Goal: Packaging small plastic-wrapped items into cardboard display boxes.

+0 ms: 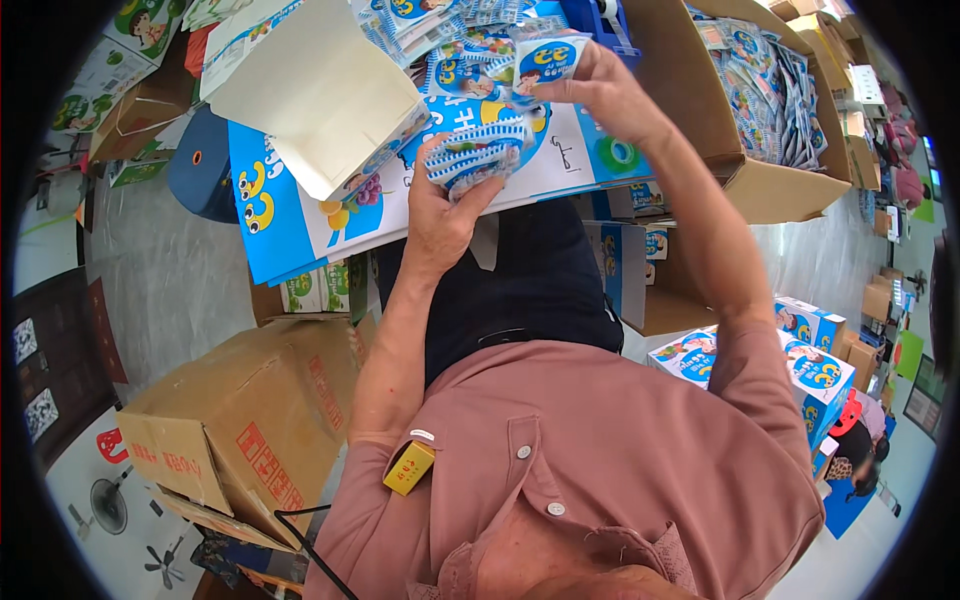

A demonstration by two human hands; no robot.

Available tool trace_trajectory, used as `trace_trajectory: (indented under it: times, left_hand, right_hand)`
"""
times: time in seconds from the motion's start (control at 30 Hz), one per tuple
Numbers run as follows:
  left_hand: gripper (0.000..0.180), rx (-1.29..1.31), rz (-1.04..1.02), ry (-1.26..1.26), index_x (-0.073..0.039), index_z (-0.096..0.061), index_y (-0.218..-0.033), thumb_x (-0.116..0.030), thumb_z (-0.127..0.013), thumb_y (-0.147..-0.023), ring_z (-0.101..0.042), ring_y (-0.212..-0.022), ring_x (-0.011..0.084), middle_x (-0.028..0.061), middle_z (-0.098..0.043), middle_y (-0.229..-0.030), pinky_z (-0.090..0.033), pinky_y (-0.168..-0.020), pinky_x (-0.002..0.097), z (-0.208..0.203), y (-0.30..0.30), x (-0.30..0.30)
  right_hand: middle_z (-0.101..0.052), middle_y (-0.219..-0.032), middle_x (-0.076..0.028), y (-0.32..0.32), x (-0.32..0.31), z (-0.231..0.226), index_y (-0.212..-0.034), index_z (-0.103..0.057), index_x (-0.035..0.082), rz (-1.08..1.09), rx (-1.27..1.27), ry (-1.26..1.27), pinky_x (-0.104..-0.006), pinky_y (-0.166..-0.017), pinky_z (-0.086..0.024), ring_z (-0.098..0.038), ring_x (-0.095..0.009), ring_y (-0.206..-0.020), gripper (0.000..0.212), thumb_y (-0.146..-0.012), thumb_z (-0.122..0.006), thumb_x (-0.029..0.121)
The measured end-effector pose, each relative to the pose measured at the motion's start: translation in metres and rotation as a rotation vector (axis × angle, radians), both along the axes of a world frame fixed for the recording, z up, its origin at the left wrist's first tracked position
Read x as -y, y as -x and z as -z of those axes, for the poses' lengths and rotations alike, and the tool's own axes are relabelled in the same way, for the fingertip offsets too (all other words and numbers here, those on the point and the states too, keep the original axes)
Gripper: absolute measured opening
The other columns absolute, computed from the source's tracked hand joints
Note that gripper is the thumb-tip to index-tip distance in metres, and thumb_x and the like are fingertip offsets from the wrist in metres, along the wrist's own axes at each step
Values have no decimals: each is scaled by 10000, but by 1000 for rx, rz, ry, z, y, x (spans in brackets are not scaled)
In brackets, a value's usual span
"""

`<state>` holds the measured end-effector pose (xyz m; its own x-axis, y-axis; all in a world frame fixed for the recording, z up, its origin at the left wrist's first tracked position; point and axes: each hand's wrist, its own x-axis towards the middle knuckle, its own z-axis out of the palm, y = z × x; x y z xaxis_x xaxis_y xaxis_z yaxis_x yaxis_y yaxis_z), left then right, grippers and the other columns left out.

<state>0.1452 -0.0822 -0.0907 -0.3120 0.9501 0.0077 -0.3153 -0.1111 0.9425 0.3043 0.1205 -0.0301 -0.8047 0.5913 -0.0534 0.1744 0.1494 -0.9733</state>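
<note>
My left hand (446,212) is closed around a stack of small blue-and-white sachets (478,152), held edge-up over the blue printed cardboard (285,225). Farther off and to the right, my right hand (612,98) pinches a single sachet (548,66) between thumb and fingers. Just left of that sachet lie more loose packets (468,68), some partly covered by it. An open carton (325,95) with a pale inner flap rests on the left of the cardboard, close to my left hand.
A large brown box (790,190) full of sachets stands at the right. Near it are a green tape roll (617,154) and a blue tape dispenser (606,28). A blue stool (200,170) is at left, a big brown carton (240,420) at lower left, printed boxes (815,370) at right.
</note>
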Motion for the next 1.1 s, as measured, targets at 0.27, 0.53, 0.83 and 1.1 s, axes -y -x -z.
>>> trace_trajectory:
  times: [0.27,0.53,0.83,1.1]
  left_hand:
    - [696,-126,43,-59,-31,-329,-1450,52,-727,-884,-553,-1309,245,208,-475,-1441,-515,-1029,364,-5,-6,-12]
    - [848,-269,-60,-75,-10,-239,-1489,-2,-793,-848,-606,-1219,258,215,-519,-1370,-527,-1001,362,0,-16,-17]
    - [837,-434,-256,-3,26,-325,-1408,-64,-870,-780,-648,-1144,237,180,-585,-1278,-549,-951,357,8,-22,-11]
    - [726,-444,-215,17,9,-417,-1346,-110,-869,-790,-704,-1019,230,169,-684,-1133,-566,-882,354,10,-18,-11]
  right_hand:
    - [-639,-1318,-124,15,49,55,-1381,-533,43,47,-453,388,-373,-1067,-496,-638,-218,-1189,401,-1013,-559,202]
    - [-596,-1344,-142,34,71,48,-1453,-501,38,36,-543,568,-373,-1077,-481,-587,-238,-1265,723,-1086,-264,614]
    - [-650,-1305,-217,11,3,32,-1401,-535,-36,481,33,-493,-417,-981,-538,-672,-293,-1153,596,-1047,-500,443]
    - [-725,-1108,-227,32,-30,40,-1177,-668,-48,510,544,-594,-438,-890,-567,-729,-364,-1016,541,-822,-797,340]
